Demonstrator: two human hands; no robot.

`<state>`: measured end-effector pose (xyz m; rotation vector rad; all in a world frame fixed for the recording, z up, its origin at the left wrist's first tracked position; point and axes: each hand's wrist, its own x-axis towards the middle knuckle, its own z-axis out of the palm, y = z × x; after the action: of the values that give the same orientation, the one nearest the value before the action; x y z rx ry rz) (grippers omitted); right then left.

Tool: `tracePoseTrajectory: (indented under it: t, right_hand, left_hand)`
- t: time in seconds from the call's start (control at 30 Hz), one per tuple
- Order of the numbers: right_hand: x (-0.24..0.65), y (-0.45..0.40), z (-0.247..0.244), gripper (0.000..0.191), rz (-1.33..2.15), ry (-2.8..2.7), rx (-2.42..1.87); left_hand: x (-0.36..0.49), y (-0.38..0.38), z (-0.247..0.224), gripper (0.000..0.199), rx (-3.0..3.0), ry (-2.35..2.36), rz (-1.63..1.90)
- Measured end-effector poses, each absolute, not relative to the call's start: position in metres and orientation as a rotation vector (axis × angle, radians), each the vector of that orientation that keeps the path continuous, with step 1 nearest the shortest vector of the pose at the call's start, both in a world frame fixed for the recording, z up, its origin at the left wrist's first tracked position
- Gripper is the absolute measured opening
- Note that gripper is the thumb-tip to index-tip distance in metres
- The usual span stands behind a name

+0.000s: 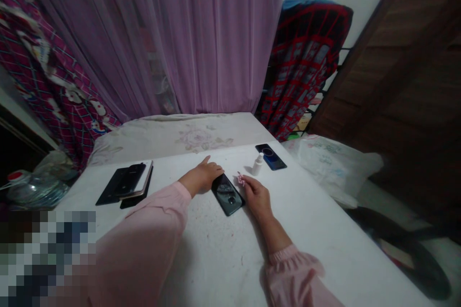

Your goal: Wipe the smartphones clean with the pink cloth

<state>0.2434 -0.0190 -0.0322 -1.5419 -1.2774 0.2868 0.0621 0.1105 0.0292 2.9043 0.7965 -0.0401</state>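
A dark, glossy smartphone (226, 195) lies on the white table in front of me, with a camera patch on its upturned back. My left hand (205, 174) is at its far left edge, fingers bent over the corner and holding it, thumb pointing away. Just right of the phone, my right hand (257, 196) is closed in a pinch on a small pink-and-white piece (241, 179), which looks like a scrap of cloth but is too small to be sure. Beyond that hand stands a small white spray bottle (257, 164).
Another smartphone (271, 156) lies near the table's right edge. At the left is a stack of dark and white flat devices or books (126, 183). A flowered cloth (194, 136) covers the table's (216, 259) far end. A plastic bag (331, 165) hangs beyond the right edge.
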Motion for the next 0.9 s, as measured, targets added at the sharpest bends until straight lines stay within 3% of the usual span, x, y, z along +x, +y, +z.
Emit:
tracePoseTrajectory:
  t: [0.2, 0.3, 0.67, 0.9]
  right_hand:
    - [0.243, -0.018, -0.033, 0.032, 0.273, -1.258, -1.546]
    - [0.244, -0.018, -0.033, 0.032, 0.237, -1.254, -1.547]
    - [0.226, -0.018, -0.014, 0.032, -0.107, -1.408, -1.409]
    - [0.222, 0.010, -0.022, 0.030, -0.387, -1.517, -1.334]
  left_hand:
    - [0.041, 0.112, 0.051, 0.053, 2.883, 0.911, -0.273]
    - [0.023, 0.107, 0.051, 0.054, 2.858, 0.967, -0.226]
    - [-0.014, 0.045, -0.013, 0.067, 2.777, 1.358, 0.859]
    - [-0.010, 0.038, -0.022, 0.065, 2.894, 1.278, 1.123]
